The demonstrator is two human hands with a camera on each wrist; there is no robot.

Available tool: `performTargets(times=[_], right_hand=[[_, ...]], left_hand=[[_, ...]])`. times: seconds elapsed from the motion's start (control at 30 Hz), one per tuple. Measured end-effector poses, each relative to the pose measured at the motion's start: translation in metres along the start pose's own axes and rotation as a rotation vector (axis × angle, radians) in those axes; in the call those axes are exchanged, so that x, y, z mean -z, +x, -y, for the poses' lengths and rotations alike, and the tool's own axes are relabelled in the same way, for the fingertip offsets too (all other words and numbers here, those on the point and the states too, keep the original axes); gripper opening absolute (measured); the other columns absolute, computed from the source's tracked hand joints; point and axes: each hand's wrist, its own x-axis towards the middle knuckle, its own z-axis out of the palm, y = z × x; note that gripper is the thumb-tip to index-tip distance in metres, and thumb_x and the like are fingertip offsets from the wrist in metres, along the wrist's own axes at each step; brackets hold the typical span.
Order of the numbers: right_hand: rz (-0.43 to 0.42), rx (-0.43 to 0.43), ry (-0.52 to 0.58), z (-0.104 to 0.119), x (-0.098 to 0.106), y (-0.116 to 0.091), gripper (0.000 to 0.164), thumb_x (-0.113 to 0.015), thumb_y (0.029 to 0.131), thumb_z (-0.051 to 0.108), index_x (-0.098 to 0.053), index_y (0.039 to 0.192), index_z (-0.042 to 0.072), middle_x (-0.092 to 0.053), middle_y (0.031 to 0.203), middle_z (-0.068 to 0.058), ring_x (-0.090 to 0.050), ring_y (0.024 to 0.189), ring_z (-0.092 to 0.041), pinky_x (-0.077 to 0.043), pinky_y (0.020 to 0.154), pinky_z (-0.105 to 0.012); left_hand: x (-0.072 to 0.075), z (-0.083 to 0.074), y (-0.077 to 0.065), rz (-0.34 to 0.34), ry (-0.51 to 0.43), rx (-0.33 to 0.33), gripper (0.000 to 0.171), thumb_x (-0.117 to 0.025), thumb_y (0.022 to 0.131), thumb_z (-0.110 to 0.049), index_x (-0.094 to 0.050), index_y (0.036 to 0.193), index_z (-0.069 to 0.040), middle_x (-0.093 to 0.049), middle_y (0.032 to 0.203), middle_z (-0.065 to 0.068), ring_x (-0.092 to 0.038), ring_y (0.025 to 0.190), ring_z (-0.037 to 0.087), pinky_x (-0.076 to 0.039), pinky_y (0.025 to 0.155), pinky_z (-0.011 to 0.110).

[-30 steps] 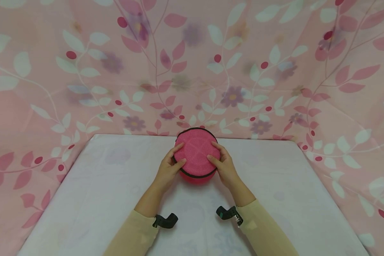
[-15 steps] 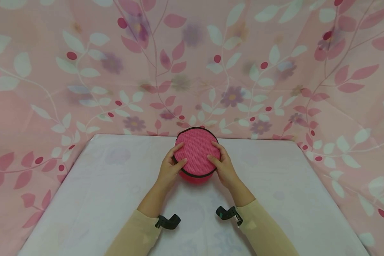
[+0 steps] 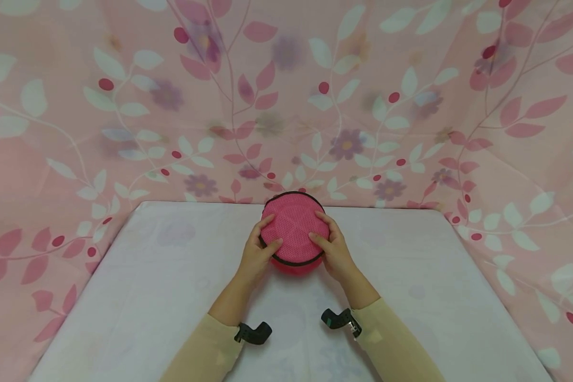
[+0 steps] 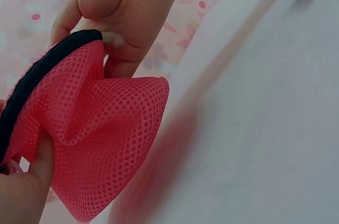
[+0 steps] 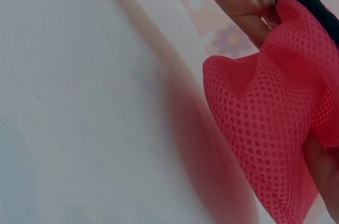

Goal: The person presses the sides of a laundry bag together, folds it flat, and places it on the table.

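A round pink mesh bag (image 3: pixel 293 228) with black edging is held up above the table, a little beyond its middle in the head view. My left hand (image 3: pixel 255 257) grips its left side, thumb on the mesh face and other fingers at the rim or behind. On the opposite side my right hand (image 3: pixel 338 254) holds it the same way. From the left wrist the mesh bag (image 4: pixel 114 128) shows a creased, sagging underside below a dark zipper-like band. The right wrist view shows the same folds in the bag (image 5: pixel 259 113). Most fingertips behind the bag are hidden.
A white cloth-covered table (image 3: pixel 162 281) lies beneath, with the bag's shadow on it. Pink floral fabric (image 3: pixel 286 95) hangs behind and along both sides. Black wrist-worn devices, left (image 3: pixel 254 333) and right (image 3: pixel 339 320), stick inward from the sleeves.
My left forearm has shifted slightly to the right, and its thumb reaches a little further over the mesh. The right hand and the bag stay almost still.
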Motion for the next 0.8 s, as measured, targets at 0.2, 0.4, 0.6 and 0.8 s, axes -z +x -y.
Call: performTargets(times=[0.2,0.4,0.6,0.8], right_hand=[[-0.019,0.012,0.068,-0.0013,-0.0012,0.0003,0.061,-0.055,0.097,-0.006,-0.037,0.152,0.014,-0.031,0.156,-0.003,-0.038,0.138,-0.024,-0.046,0.103,-0.027],[-0.042,0.003,0.087,-0.0026,-0.0014,0.0009,0.062,-0.056,0.097,-0.007,-0.038,0.152,0.014,-0.031,0.157,-0.002,-0.036,0.141,-0.023,-0.045,0.105,-0.026],[-0.033,-0.013,0.081,-0.0045,-0.0005,0.0016,0.064,-0.057,0.096,-0.008,-0.038,0.153,0.014,-0.031,0.158,-0.004,-0.036,0.142,-0.024,-0.045,0.104,-0.028],[-0.041,-0.023,0.063,-0.0067,0.0004,0.0021,0.067,-0.059,0.094,-0.01,-0.037,0.154,0.012,-0.03,0.159,-0.007,-0.036,0.142,-0.025,-0.045,0.105,-0.027]], left_hand=[[0.0001,0.0024,0.0002,-0.005,0.027,0.0,0.067,-0.063,0.092,0.009,-0.04,0.151,-0.012,-0.031,0.158,0.009,-0.04,0.138,0.028,-0.043,0.106,0.026],[-0.0002,0.0022,0.0,-0.009,0.045,0.001,0.067,-0.064,0.091,0.009,-0.04,0.151,-0.011,-0.031,0.158,0.008,-0.038,0.141,0.027,-0.039,0.11,0.027],[0.0007,0.0024,0.0005,-0.039,0.049,0.007,0.068,-0.063,0.089,0.015,-0.043,0.149,-0.01,-0.034,0.157,0.009,-0.04,0.14,0.027,-0.04,0.109,0.027],[0.0023,0.0025,0.0016,-0.075,0.059,0.043,0.07,-0.064,0.086,0.016,-0.047,0.148,-0.012,-0.036,0.156,0.008,-0.041,0.14,0.027,-0.04,0.11,0.032]])
